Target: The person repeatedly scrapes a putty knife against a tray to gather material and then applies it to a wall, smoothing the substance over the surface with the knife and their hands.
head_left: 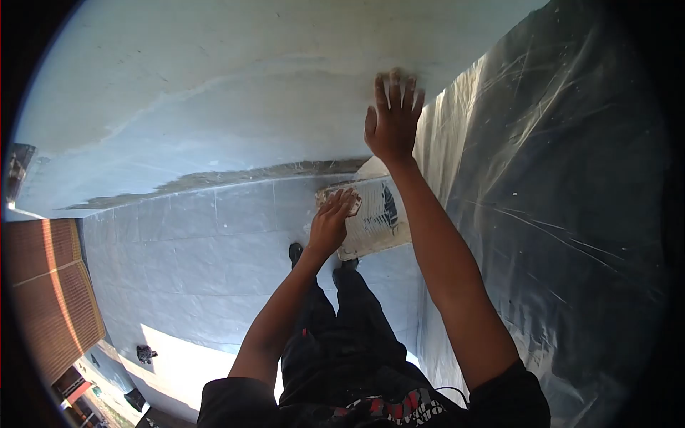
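Observation:
My right hand (pixel 396 125) is spread against the pale wall (pixel 250 93), fingers apart and pointing up, close to the edge of a plastic sheet (pixel 556 178). My left hand (pixel 332 221) is lower and nearer the middle, its fingers over a small pale object (pixel 354 204) that is mostly covered by them. Below and behind that hand a worn, ribbed whitish board or container (pixel 374 221), with a dark patch on it, rests near the floor by my feet.
Tiled floor (pixel 178 250) runs along the wall base, where a rough dark strip (pixel 235 177) shows. The plastic sheet hangs down the whole right side. A brown slatted surface (pixel 53 285) is at far left, and a small dark item (pixel 145 354) lies on the floor.

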The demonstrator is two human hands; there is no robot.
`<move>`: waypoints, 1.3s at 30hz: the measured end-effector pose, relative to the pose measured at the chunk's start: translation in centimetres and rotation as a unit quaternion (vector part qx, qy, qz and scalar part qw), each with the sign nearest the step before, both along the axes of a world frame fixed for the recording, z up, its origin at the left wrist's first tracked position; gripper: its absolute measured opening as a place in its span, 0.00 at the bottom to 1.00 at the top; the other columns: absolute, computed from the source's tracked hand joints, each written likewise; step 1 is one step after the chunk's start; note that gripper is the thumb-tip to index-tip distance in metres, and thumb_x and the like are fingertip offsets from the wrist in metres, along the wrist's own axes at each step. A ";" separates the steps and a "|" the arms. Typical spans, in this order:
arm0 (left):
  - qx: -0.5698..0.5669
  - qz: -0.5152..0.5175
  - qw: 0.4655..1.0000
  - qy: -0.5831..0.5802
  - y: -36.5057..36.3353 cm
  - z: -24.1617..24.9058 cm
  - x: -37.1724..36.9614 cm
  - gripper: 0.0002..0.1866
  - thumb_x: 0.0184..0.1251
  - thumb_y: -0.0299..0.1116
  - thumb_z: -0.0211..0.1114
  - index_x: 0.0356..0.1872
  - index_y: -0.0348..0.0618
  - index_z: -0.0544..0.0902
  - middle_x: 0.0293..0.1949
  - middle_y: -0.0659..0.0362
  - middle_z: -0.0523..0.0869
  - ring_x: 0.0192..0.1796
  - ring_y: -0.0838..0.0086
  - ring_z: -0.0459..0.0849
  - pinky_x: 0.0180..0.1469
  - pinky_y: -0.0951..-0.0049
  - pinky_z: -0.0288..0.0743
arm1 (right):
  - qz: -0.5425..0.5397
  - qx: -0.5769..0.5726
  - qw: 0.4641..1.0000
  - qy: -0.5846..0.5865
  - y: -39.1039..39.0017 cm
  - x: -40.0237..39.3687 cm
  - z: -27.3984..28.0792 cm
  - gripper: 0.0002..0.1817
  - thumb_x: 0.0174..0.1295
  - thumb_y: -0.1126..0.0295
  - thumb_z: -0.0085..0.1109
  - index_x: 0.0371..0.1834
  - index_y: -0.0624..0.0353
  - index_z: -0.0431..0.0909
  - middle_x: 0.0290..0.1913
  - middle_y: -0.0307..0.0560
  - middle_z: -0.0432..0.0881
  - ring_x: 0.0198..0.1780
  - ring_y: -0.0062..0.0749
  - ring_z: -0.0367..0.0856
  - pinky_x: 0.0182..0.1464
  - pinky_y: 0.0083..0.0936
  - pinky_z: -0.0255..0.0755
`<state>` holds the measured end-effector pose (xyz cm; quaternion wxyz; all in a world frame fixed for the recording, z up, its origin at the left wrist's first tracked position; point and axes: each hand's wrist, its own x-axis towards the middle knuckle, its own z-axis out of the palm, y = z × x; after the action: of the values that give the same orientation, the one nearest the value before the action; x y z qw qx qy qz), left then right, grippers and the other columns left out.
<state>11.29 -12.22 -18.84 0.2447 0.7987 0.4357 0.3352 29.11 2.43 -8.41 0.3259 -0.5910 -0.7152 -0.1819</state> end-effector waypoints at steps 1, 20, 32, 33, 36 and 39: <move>-0.030 -0.014 0.999 0.016 -1.0 -1.8 0.6 0.31 0.57 0.13 0.57 0.65 0.42 0.78 0.67 0.50 0.80 0.71 0.52 0.75 0.73 0.52 0.70 | 0.000 -0.100 0.995 0.016 -3.2 0.6 -3.8 0.33 0.66 0.67 0.55 0.76 0.53 0.66 0.80 0.54 0.62 0.80 0.59 0.56 0.78 0.66 0.43; 0.027 -0.277 0.956 0.089 2.9 -24.4 16.2 0.34 0.53 0.12 0.64 0.64 0.47 0.80 0.63 0.57 0.84 0.68 0.60 0.79 0.70 0.59 0.72 | -0.385 -0.226 0.595 0.668 -36.2 2.0 -35.0 0.25 0.76 0.61 0.48 0.72 0.61 0.68 0.61 0.55 0.81 0.63 0.40 0.79 0.68 0.33 0.68; 0.093 -0.383 0.908 0.140 7.8 -28.5 18.0 0.30 0.53 0.15 0.64 0.61 0.48 0.83 0.61 0.59 0.86 0.67 0.61 0.80 0.68 0.58 0.72 | -0.347 -0.184 0.481 0.784 -31.7 2.0 -34.3 0.35 0.78 0.45 0.40 0.79 0.55 0.57 0.72 0.54 0.67 0.69 0.41 0.70 0.67 0.40 0.69; 0.076 -0.391 0.908 0.132 7.8 -28.7 17.9 0.30 0.53 0.15 0.64 0.61 0.48 0.83 0.61 0.59 0.86 0.67 0.61 0.80 0.68 0.58 0.72 | -0.347 -0.195 0.483 0.780 -31.8 2.0 -34.5 0.34 0.78 0.46 0.40 0.79 0.55 0.57 0.72 0.54 0.67 0.69 0.41 0.70 0.67 0.40 0.69; 0.078 -0.398 0.905 0.131 8.0 -28.8 17.7 0.29 0.54 0.16 0.64 0.60 0.48 0.83 0.61 0.59 0.86 0.67 0.61 0.80 0.69 0.59 0.72 | -0.360 -0.210 0.489 0.766 -31.9 1.7 -34.8 0.33 0.79 0.49 0.40 0.79 0.57 0.57 0.71 0.54 0.68 0.68 0.41 0.71 0.66 0.39 0.70; 0.059 -0.416 0.898 0.129 7.7 -28.2 16.9 0.29 0.54 0.16 0.65 0.60 0.48 0.83 0.61 0.59 0.86 0.67 0.61 0.80 0.69 0.59 0.72 | -0.375 -0.211 0.489 0.759 -31.4 1.9 -34.8 0.31 0.80 0.49 0.37 0.76 0.61 0.61 0.66 0.58 0.74 0.64 0.45 0.74 0.66 0.37 0.67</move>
<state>28.16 -4.56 -47.03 0.2566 0.9562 0.0704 0.1219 31.05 -28.92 -43.17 0.5092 -0.7640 0.0805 0.3880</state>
